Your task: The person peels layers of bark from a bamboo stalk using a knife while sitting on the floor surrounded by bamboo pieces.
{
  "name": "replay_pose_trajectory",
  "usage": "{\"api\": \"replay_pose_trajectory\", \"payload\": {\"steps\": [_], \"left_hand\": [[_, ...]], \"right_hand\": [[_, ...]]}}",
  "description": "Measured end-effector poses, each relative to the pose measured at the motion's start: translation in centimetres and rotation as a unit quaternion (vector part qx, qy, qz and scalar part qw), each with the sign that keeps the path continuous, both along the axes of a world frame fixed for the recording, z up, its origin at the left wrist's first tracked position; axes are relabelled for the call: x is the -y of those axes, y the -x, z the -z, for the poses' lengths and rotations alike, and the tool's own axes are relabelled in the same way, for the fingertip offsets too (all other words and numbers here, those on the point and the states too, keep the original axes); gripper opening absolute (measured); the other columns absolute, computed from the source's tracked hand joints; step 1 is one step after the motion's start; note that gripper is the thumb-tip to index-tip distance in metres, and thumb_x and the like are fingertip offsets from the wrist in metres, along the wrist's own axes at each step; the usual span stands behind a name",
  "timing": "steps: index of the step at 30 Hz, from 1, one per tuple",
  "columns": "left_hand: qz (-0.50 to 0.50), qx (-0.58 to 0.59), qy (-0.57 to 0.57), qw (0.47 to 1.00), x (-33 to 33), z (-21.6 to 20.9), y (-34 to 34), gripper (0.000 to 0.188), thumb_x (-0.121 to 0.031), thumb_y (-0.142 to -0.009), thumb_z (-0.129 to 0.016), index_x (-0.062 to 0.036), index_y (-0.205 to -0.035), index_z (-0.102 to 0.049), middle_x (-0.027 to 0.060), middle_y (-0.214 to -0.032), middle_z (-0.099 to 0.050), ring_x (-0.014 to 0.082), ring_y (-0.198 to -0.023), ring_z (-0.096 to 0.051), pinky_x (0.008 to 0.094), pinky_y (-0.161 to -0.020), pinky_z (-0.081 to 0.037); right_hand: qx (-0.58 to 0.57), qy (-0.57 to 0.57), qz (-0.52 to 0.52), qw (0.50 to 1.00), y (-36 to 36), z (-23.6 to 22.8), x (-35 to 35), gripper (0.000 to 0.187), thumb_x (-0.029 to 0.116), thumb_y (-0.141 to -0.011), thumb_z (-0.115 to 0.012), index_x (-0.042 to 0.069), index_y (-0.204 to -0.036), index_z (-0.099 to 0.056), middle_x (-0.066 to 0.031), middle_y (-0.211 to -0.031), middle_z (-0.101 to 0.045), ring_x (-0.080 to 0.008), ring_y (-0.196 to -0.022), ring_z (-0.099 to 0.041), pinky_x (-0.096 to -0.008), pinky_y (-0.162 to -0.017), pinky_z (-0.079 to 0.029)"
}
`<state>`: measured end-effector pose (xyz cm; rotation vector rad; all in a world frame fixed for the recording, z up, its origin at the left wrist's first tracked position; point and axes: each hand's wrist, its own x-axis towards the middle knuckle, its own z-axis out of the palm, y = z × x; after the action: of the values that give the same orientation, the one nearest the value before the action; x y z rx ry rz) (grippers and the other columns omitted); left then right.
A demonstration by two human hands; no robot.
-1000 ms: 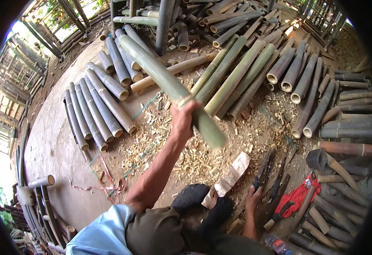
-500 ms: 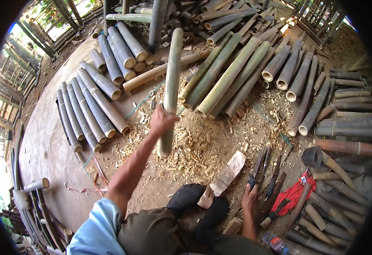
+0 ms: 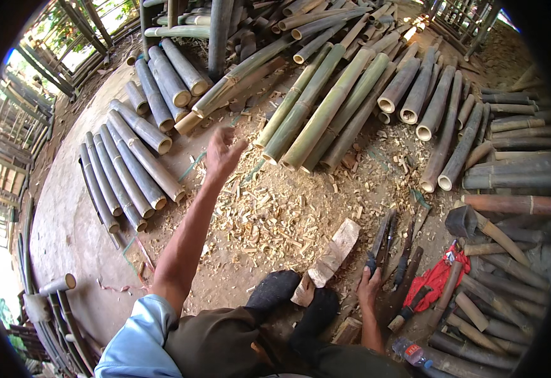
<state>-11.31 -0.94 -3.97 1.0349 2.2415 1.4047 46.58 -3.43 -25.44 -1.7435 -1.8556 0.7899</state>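
My left hand [image 3: 222,154] is stretched out over the wood shavings [image 3: 275,208], fingers apart and holding nothing. It hovers just short of a pale green bamboo pole [image 3: 237,79] that lies slanted on the pile. My right hand [image 3: 368,291] lies low on the ground by my right foot. Its fingertips are at the handle end of a dark blade [image 3: 381,236]; whether it grips the handle I cannot tell. A pale wooden block [image 3: 335,252] lies in front of my feet [image 3: 275,290].
Cut bamboo poles fan out all around: a grey row [image 3: 124,170] on the left, green ones [image 3: 326,107] ahead, hollow-ended ones [image 3: 439,120] on the right. Several hand tools, a red cloth [image 3: 436,277], a hammer-like tool [image 3: 470,223] and a plastic bottle [image 3: 411,353] lie at right.
My left hand held a long green bamboo pole and swung it upright and away; now the hand is empty and the pole has gone to the pile. My right hand stayed put.
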Motion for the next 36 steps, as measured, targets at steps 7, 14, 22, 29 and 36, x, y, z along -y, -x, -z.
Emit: {"api": "replay_pose_trajectory", "payload": {"steps": [7,14,22,29,36], "left_hand": [[0.163,-0.061,0.191,0.966,-5.3,-1.7,-9.4,0.064,-0.025,-0.083,-0.081,-0.0023,-0.135,-0.052,0.0220,-0.132,-0.056,0.0338,-0.119,-0.059,0.0464,-0.102,-0.052],[0.140,-0.262,0.290,0.910,-14.3,4.1,-10.0,0.080,-0.031,-0.066,-0.088,-0.0008,-0.128,-0.047,0.0225,-0.120,-0.062,0.0392,-0.109,-0.063,0.0452,-0.094,-0.055],[0.251,0.325,0.110,0.905,-8.7,-0.5,-12.7,0.068,-0.022,-0.068,-0.084,0.0044,-0.123,-0.054,0.0195,-0.103,-0.068,0.0326,-0.097,-0.069,0.0476,-0.083,-0.061],[0.108,0.568,-0.092,0.811,-2.7,-0.3,-13.3,0.104,-0.037,-0.073,-0.088,0.0048,-0.147,-0.028,0.0269,-0.128,-0.052,0.0340,-0.113,-0.061,0.0495,-0.087,-0.060],[-0.079,0.537,-0.191,0.818,2.4,2.4,-16.7,0.054,-0.013,-0.080,-0.080,-0.0027,-0.121,-0.046,0.0118,-0.095,-0.062,0.0240,-0.082,-0.065,0.0431,-0.072,-0.060]], "right_hand": [[-0.046,0.018,0.050,0.998,-0.1,-3.2,-0.3,0.039,0.038,-0.107,-0.047,-0.001,-0.114,-0.047,-0.0088,-0.060,-0.052,-0.0198,-0.041,-0.052,-0.0350,-0.038,-0.043],[-0.238,0.158,0.066,0.956,3.5,-8.5,-0.2,0.039,0.038,-0.107,-0.045,0.000,-0.116,-0.047,-0.0115,-0.062,-0.056,-0.0234,-0.039,-0.054,-0.0368,-0.037,-0.043],[-0.264,0.125,0.081,0.953,1.5,-8.2,-0.2,0.038,0.041,-0.107,-0.044,0.004,-0.111,-0.047,-0.0108,-0.060,-0.055,-0.0233,-0.038,-0.053,-0.0365,-0.036,-0.042],[-0.267,0.136,0.070,0.952,3.7,-8.6,0.2,0.042,0.045,-0.106,-0.046,0.004,-0.113,-0.047,-0.0098,-0.060,-0.055,-0.0220,-0.039,-0.053,-0.0352,-0.037,-0.042],[-0.280,0.160,0.107,0.941,2.9,-8.3,-0.1,0.047,0.049,-0.105,-0.046,0.004,-0.115,-0.046,-0.0091,-0.058,-0.054,-0.0223,-0.038,-0.053,-0.0350,-0.036,-0.043]]}}
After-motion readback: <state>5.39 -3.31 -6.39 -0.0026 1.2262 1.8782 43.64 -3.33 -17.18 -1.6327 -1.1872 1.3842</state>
